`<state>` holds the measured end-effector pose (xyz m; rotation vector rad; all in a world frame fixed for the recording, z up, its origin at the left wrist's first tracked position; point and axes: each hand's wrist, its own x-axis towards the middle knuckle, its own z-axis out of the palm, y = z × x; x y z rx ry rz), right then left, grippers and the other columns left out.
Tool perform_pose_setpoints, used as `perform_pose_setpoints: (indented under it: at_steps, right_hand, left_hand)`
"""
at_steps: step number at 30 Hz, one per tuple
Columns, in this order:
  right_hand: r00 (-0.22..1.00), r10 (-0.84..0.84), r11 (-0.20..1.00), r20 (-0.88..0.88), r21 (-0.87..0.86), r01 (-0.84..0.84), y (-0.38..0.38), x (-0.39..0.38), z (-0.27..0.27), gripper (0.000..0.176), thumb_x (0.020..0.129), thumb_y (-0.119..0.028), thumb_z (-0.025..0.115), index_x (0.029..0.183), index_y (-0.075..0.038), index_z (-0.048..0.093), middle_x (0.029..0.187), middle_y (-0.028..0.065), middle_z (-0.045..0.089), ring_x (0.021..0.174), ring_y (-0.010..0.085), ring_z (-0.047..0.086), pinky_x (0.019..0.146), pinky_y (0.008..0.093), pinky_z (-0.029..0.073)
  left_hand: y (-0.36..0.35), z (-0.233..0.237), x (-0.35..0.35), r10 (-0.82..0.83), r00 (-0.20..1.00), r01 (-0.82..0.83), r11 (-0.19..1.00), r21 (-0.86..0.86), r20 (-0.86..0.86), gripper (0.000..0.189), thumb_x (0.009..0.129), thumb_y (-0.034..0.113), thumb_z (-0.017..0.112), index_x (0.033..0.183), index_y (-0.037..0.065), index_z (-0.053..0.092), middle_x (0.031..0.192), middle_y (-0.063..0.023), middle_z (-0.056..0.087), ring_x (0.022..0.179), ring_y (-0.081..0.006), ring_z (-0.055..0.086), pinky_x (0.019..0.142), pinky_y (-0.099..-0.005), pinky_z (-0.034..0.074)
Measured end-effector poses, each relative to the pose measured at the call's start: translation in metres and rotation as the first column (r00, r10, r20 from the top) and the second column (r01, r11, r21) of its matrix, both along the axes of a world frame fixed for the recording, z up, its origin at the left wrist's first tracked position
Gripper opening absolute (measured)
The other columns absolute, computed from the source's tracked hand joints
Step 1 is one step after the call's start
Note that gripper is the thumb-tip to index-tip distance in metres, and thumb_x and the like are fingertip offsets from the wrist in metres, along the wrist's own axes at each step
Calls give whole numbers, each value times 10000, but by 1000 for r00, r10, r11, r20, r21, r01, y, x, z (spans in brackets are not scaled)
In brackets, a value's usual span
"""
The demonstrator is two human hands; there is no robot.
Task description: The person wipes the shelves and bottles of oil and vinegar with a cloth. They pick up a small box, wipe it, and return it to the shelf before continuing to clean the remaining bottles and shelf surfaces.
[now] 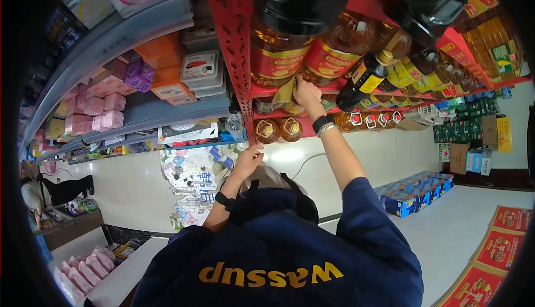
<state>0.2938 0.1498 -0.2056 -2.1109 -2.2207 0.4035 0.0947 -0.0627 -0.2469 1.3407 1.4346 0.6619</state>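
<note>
My right hand (307, 93) is closed on a yellow cloth (285, 96) at the edge of a red shelf (267, 92). Large oil bottles with red labels (277, 63) stand on this shelf just beyond the hand. A dark bottle with a yellow cap (362, 81) juts out to its right. Lower down, my left hand (248, 161) hangs in front of the rack with its fingers loosely bent and nothing visible in them. Two small bottles with pale caps (266, 131) are close to it on the bottom shelf.
Grey shelves (161, 110) on the left hold pink packs and plastic boxes (202, 66). Blue cartons (418, 194) and red boxes (504, 248) are at the right. A person in dark trousers (67, 191) is at the far left. Dark bottles (301, 0) loom overhead.
</note>
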Motion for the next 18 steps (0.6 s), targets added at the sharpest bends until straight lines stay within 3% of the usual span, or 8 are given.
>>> perform_pose_setpoints:
  at_steps: [5, 12, 18]
  right_hand:
    - [998, -65, 997, 6, -28, 65, -35, -8, 12, 570, 773, -258, 504, 1310, -157, 342, 827, 179, 634, 751, 324, 621, 670, 437, 492]
    - [993, -90, 994, -71, 51, 94, -45, 8, 8, 550, 781, -260, 503, 1302, -173, 350, 805, 182, 632, 725, 340, 615, 654, 444, 489]
    - [990, -132, 991, -52, 10, 133, -32, 2, 4, 512, 798, -264, 479, 1286, -163, 361, 824, 199, 628, 754, 352, 613, 666, 449, 486]
  left_hand:
    - [-1, 8, 5, -48, 998, 46, 998, 51, 39, 254, 797, 141, 579, 1035, 58, 550, 834, -136, 637, 699, -225, 617, 646, -311, 476]
    - [-8, -7, -17, -8, 998, 5, 999, 45, 66, 267, 802, 154, 576, 1047, 51, 549, 822, -140, 635, 707, -225, 621, 645, -307, 473]
    - [-7, -18, -30, 24, 996, -28, 998, 57, 86, 269, 804, 156, 576, 1050, 48, 555, 833, -142, 636, 720, -220, 621, 643, -300, 467]
